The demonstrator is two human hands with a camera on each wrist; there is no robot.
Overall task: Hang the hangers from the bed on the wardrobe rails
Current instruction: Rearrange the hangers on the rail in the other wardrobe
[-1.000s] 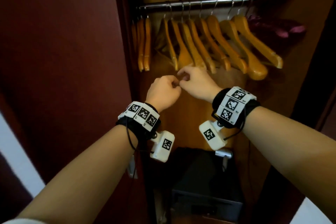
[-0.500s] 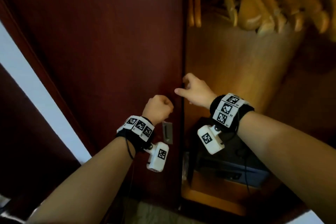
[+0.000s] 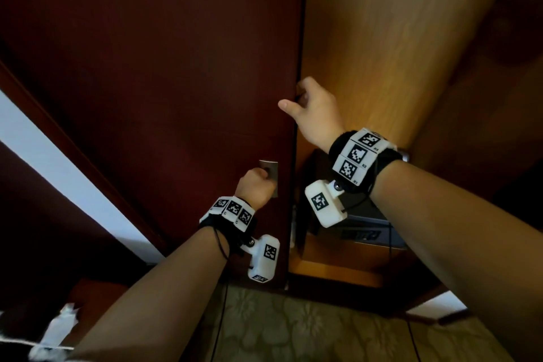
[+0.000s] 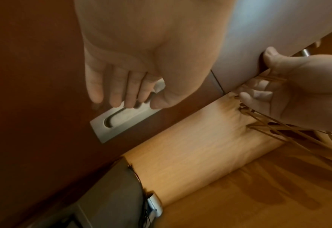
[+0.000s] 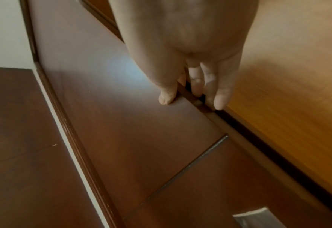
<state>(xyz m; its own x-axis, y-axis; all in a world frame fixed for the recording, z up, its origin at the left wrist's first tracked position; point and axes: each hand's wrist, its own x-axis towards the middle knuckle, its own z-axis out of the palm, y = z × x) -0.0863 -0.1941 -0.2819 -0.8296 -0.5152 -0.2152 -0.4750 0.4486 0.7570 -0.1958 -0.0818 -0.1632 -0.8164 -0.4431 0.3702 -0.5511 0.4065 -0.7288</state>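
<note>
Sliding door (image 3: 176,67) blocks left; right compartment (image 3: 367,53) open.

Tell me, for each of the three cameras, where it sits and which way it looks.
Head: looks down at both hands on the dark wardrobe door.
Left wrist: looks along the left hand, fingers in the recessed metal handle.
Right wrist: looks along the right hand pinching the door's edge.
Shared: the door, the handle.

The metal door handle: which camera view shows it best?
The left wrist view. There the recessed metal handle lies almost whole in the door, with the left hand hooking its fingers into it. In the head view the hand hides most of it. The right wrist view shows only a corner at the bottom edge.
</note>
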